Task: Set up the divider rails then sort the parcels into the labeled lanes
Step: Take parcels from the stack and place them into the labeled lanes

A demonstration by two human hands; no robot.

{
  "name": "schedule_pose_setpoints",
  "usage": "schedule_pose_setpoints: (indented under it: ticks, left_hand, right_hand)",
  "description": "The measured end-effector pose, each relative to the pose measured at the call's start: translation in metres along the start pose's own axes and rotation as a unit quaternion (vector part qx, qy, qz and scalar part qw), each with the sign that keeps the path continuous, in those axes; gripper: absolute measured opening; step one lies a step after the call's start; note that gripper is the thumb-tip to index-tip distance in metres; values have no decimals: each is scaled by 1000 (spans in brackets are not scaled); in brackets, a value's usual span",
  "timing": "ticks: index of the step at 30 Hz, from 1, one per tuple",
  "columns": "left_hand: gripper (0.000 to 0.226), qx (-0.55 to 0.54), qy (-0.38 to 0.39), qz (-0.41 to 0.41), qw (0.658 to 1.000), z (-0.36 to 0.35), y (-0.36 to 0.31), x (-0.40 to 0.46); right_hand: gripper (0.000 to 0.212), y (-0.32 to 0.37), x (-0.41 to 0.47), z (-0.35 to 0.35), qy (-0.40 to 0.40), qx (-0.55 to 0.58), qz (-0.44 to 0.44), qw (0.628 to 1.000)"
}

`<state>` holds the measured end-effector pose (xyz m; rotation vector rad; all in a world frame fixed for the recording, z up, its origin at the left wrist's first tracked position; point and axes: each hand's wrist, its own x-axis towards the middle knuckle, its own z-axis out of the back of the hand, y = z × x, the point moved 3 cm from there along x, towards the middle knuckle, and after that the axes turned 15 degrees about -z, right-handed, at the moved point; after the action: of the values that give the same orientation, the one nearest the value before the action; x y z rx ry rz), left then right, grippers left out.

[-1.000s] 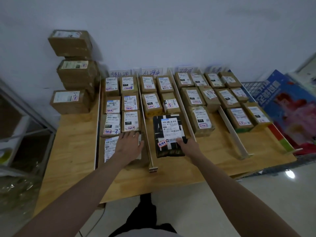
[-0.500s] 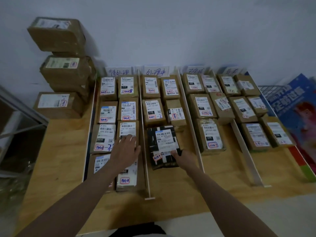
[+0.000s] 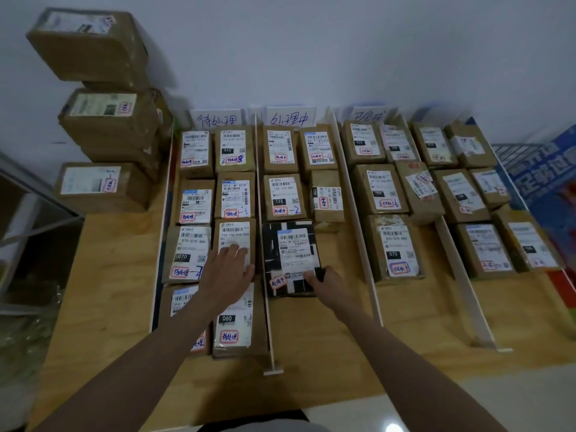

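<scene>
White divider rails (image 3: 264, 244) split the wooden table (image 3: 106, 275) into lanes, each headed by a handwritten label card (image 3: 288, 118) at the wall. Brown parcels with white shipping labels fill the lanes in rows. My left hand (image 3: 229, 272) lies flat, fingers straight, across two parcels in the first lane, fingertips on the label of the upper one (image 3: 235, 241). A black parcel (image 3: 290, 258) lies in the second lane against the rail. My right hand (image 3: 324, 280) pinches its near right corner with thumb and fingers.
Several larger brown boxes (image 3: 106, 123) are stacked at the table's back left against the wall. A blue printed box (image 3: 554, 194) and a wire rack stand off the right edge. Bare wood runs along the near edge and the left side.
The view has come closer and lower. The black parcel has slid away from me up its lane. My left hand has reached further up the first lane onto the upper parcel.
</scene>
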<state>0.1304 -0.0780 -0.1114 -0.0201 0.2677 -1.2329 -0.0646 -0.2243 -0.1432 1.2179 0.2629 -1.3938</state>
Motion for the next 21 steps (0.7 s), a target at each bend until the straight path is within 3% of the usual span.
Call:
schedule_pose_setpoints:
  ticks: [8,12,18,21]
  left_hand:
    - [51,33,2,18,999,6,-6,-19]
    - [54,48,8,26,998,20,-9,-34]
    - [53,52,-22,43,997,53,-12,-74]
    - [53,69,-35,58,995,66,-16,-99]
  right_hand:
    - [42,2,-4,3,-16,-37,-10,999]
    - [53,15,-25,17,-105,-99,42,989]
    - [44,47,-95,29,-256,-242,220,910]
    - [49,54,-128,20,-280,-282,263,879]
